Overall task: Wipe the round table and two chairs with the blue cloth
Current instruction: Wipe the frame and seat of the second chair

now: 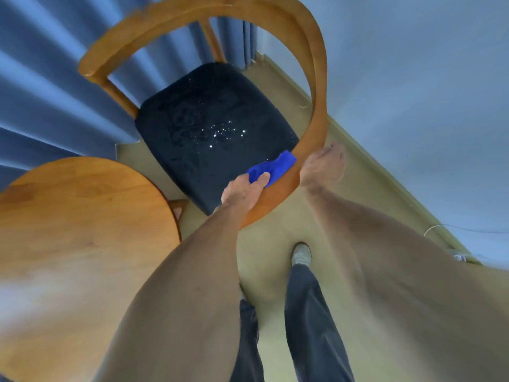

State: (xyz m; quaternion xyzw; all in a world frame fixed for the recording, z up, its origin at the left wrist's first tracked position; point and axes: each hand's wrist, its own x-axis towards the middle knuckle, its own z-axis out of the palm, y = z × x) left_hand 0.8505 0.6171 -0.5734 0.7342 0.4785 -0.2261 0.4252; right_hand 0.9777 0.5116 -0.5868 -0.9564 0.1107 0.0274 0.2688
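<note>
Blue pleated curtains (41, 86) hang along the left and back of the room, a pale wall (413, 78) rises on the right, and a yellowish-green floor (264, 260) runs between them.

Seen from above, a wooden chair (316, 78) with a curved, hoop-shaped backrest and a dark padded seat (209, 133) stands in the middle of the view. Small bright specks glint on the seat. Just to the left of the chair, low in the view, sits the round wooden table (82, 216), its edge near the seat's front corner.

Both bare forearms reach forward to the near part of the curved backrest. The left hand (242, 190) presses the blue cloth (272, 166) against the inner face of the rail, with the thumb lying on top of the bunched cloth and the other fingers tucked under it, so the cloth is gripped between them. The cloth sits between the rail and the seat's near edge. The right hand (323, 166) is on the outer side of the same rail, just beside the cloth, and appears to grip the wood; it is blurred, so the fingers cannot be made out clearly.

Below the arms, the person's dark trousers (311, 312) and one grey shoe (301, 253) show on the floor. A thin white cable (438, 227) lies by the wall at the right.
</note>
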